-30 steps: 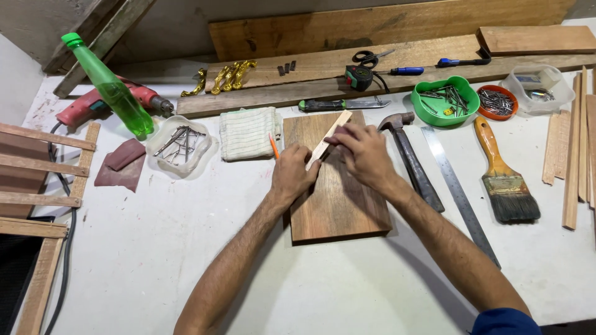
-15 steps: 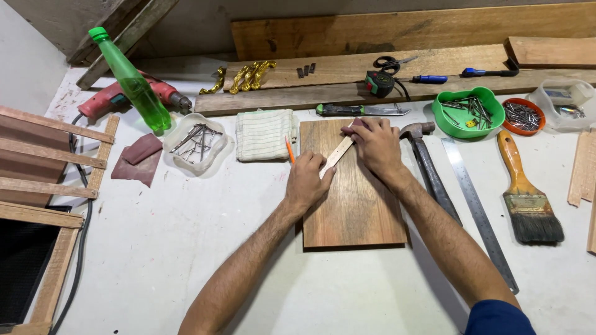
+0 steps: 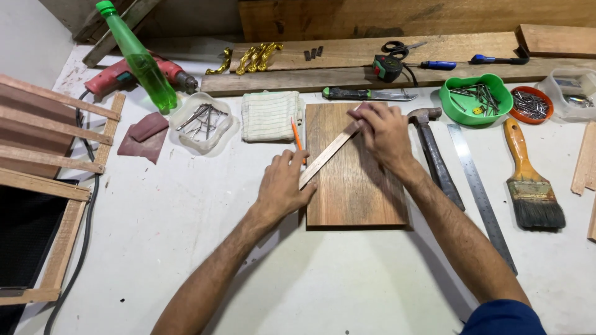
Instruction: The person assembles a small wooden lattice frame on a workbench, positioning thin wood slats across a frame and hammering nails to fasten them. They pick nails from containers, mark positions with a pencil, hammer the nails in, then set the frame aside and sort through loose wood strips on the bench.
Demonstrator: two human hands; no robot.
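Upper end of thin pale wooden strip (image 3: pixel 327 155) hidden under right hand (image 3: pixel 385 133). Orange pencil (image 3: pixel 297 134) partly behind left hand (image 3: pixel 282 186). Clear plastic tub (image 3: pixel 568 92) and light wood slats (image 3: pixel 585 167) cut off at right edge. Contents of small red round dish (image 3: pixel 531 104) too small to tell.

Both forearms reach forward, bare; left hand (image 3: pixel 282 186) palm-down with fingers pinched, right hand (image 3: pixel 385 133) curled, knuckles up.

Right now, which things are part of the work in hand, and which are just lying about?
In use: left hand and right hand pressing a thin wooden strip diagonally on the wooden board.

Lying about: hammer, steel ruler, paintbrush, folded cloth, green bottle, drill.
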